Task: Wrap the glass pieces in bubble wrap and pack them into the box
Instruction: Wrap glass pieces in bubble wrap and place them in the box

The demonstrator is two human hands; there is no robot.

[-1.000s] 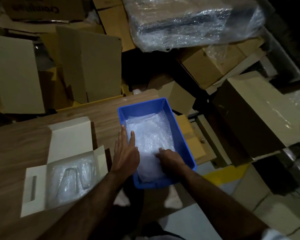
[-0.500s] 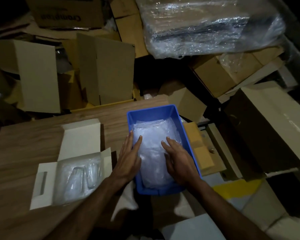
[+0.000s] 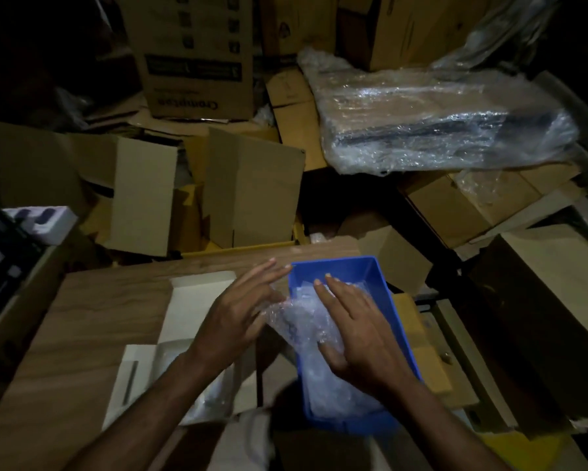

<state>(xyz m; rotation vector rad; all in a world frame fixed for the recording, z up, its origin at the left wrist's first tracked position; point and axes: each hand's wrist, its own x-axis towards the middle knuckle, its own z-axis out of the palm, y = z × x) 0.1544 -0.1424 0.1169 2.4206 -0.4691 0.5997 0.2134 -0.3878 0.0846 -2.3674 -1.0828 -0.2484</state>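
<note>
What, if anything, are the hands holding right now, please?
The bubble wrap over the blue bin: right hand on top, left hand at its left edge.

Arms: we see both forearms bare, no sleeves in view.
Left hand (image 3: 238,321): bare, no glove, ring or watch visible.
Right hand (image 3: 364,338): likewise bare.

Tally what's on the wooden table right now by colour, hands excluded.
Blue: 1, the blue plastic bin.
White: 1, the open white cardboard box.
Clear: 1, the clear bubble wrap bundle in the bin, under both hands.
Total: 3.
</note>
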